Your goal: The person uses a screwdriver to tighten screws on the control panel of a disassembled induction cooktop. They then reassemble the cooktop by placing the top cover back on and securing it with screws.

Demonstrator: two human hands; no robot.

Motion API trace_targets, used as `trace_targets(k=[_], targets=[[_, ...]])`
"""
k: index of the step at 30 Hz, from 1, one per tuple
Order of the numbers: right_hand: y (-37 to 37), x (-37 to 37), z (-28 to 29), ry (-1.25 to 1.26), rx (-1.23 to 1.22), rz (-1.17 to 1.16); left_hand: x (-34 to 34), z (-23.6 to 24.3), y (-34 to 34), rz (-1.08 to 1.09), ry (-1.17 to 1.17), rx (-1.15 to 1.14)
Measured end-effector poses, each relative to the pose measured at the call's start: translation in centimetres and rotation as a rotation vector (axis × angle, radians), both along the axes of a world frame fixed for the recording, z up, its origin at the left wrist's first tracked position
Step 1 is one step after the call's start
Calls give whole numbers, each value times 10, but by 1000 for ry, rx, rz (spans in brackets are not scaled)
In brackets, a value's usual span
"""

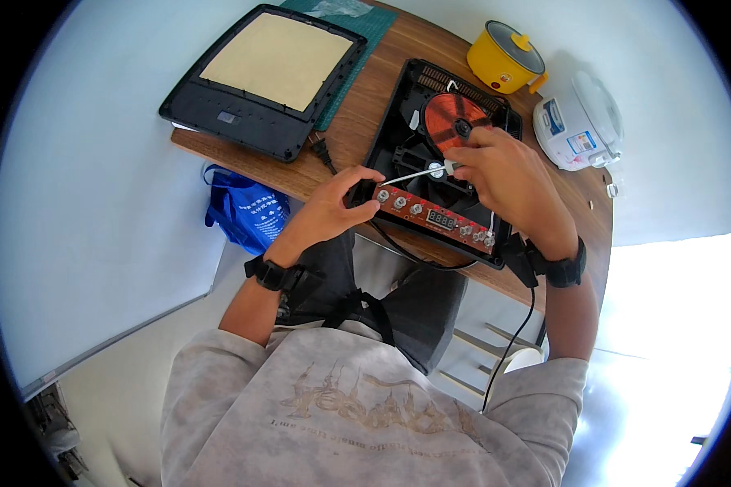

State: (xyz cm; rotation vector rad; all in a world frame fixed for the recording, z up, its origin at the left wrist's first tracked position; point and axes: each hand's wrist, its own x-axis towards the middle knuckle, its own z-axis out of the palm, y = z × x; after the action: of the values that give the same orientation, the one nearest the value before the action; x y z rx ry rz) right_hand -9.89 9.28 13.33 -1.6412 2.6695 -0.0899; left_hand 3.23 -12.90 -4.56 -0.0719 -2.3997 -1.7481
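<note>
My right hand point(503, 174) is closed on the white handle of a screwdriver point(414, 174), whose slim shaft slants down to the top-left corner of a red control board point(439, 219) with buttons and a display. My left hand point(345, 199) grips the left end of that board, index finger and thumb on either side of the screwdriver tip. The board sits in an opened black cooker housing point(386, 146), behind which a copper coil point(443, 114) shows. A small fan point(406, 158) lies partly under the screwdriver.
A black lid with a beige panel point(272, 61) lies on a green mat point(353, 24) at the back left. A yellow pot point(499, 65) and white rice cooker point(568, 126) stand rightward. A blue bag point(244, 207) and plug cord point(321, 150) are left, by the wooden desk edge point(219, 152).
</note>
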Motion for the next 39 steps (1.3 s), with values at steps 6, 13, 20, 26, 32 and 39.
trace_targets(k=[6,13,20,26,32,39], targets=[[1,21,4,55,79,-31,-1,-4,0,2,-14,-4],[-14,66,5,56,201,-73,-1,-3,1,-4,-13,-1],[-3,48,-4,-84,154,-200,-1,-2,0,-19,1,-5],[20,22,-2,-163,-94,-194,0,-4,0,6,2,-2],[19,11,-5,17,-209,-70,0,-4,0,0,-3,11],[12,8,-9,18,-179,-39,1,1,-1,-5,-13,15]])
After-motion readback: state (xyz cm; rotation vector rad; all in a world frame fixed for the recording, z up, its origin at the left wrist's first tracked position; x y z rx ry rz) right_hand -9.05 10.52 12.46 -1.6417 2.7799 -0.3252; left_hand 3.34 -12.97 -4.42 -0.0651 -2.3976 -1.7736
